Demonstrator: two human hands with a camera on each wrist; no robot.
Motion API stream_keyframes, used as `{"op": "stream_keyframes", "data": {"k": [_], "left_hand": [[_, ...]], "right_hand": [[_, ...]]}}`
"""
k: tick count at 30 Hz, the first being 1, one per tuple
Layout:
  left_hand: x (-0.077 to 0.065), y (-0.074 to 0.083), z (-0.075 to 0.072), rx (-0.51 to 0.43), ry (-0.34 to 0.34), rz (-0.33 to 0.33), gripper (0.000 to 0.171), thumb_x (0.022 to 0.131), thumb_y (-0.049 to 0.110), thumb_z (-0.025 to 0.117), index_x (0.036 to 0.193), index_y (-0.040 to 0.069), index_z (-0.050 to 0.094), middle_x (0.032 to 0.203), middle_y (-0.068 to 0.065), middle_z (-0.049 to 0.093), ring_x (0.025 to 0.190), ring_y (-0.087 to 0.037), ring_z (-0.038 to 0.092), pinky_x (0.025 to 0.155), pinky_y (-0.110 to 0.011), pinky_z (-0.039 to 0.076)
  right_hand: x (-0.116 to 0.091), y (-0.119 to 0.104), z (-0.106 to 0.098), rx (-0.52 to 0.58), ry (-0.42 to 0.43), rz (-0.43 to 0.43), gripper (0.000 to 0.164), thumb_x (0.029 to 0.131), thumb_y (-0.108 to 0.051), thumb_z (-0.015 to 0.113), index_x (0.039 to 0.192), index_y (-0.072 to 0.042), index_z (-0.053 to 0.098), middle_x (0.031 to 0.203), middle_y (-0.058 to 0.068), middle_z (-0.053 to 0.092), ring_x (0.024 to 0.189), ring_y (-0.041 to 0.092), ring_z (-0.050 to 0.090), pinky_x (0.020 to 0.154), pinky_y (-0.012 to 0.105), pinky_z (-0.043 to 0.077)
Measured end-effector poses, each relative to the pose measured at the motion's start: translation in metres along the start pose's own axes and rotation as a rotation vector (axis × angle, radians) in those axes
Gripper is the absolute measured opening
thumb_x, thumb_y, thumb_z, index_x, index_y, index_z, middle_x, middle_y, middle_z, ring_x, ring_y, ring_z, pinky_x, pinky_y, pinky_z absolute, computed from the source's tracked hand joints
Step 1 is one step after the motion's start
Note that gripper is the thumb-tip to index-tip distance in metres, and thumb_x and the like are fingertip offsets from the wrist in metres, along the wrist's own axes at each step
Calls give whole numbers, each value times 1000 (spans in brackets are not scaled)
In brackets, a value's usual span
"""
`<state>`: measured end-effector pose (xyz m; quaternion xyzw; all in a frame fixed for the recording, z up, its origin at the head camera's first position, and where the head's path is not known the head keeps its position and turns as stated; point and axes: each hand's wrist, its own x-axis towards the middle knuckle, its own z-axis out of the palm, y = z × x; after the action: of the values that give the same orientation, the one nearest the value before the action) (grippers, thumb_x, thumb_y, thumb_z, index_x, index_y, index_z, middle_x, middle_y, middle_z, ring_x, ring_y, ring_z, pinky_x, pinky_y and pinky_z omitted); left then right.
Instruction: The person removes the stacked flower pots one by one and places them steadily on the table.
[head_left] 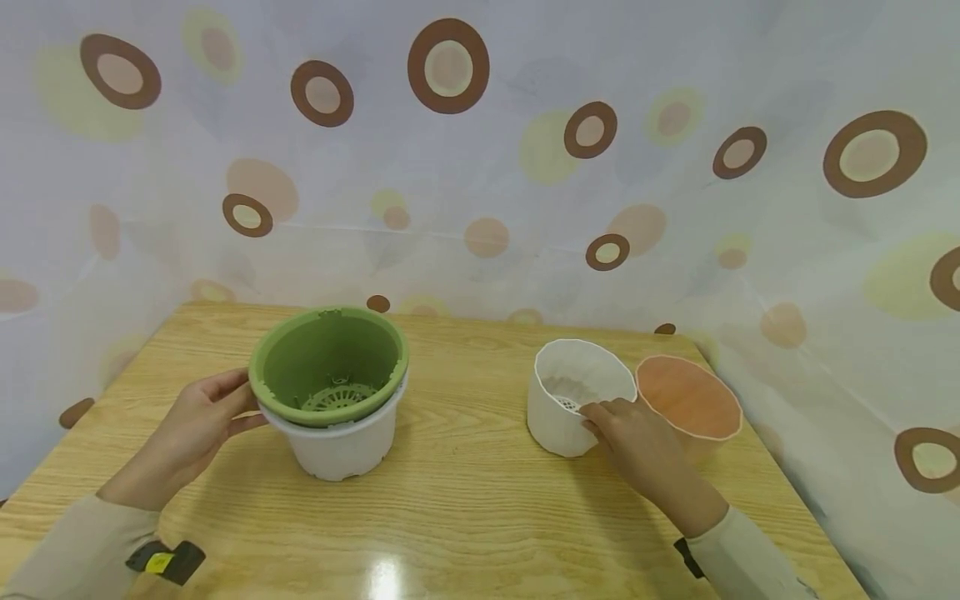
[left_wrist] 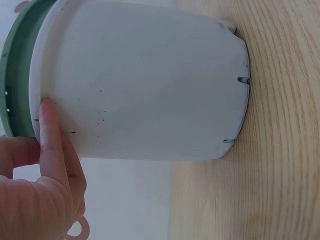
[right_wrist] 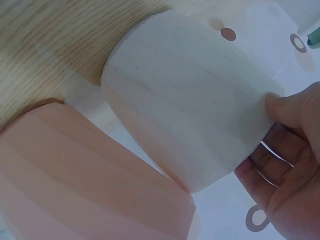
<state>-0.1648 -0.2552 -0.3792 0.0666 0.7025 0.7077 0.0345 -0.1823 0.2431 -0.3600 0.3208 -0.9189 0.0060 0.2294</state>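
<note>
Gripping at two separate points, the hands each attend to a different pot on the wooden table [head_left: 465, 517]. The left hand [head_left: 191, 425] is at the left edge of a nested pair: a green pot [head_left: 322, 358] set inside a large white pot [head_left: 345, 450]. Its digits pinch at the two rims, some meeting the green rim, one lying against the white wall just below its lip. The green rim stands proud of the white one, open side up.

The right hand [head_left: 637, 437] pinches the near right rim of a small white pot [head_left: 551, 417], thumb against the outer wall, other fingers over the lip. Whether that pot bears fully on the table cannot be told.

Governing relation, in this judgement: the small white pot lies to the right of the nested pair, well apart, with bare table between. Its axis runs roughly upright, mouth up, much as the pair's does. The right hand is the nearer to it; the left is on the far side of the pair.

A peach pot [head_left: 690, 396] stands immediately right of the small white pot, rims touching or nearly so, mouth up. A patterned sheet [head_left: 510, 175] hangs behind the table.
</note>
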Motion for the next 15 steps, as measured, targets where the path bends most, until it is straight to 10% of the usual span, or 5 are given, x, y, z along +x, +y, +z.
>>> {"op": "stream_keyframes", "data": {"k": [15], "left_hand": [[3,0,-6,17,-10,-11,57,102,20,50,142,-14,29,109,11,65,94,-4,64,81,-22,57]], "right_hand": [[3,7,0,75,6,-35,22,86,-14,72,104,-3,67,93,8,69,86,26,66,69,40,58]]}}
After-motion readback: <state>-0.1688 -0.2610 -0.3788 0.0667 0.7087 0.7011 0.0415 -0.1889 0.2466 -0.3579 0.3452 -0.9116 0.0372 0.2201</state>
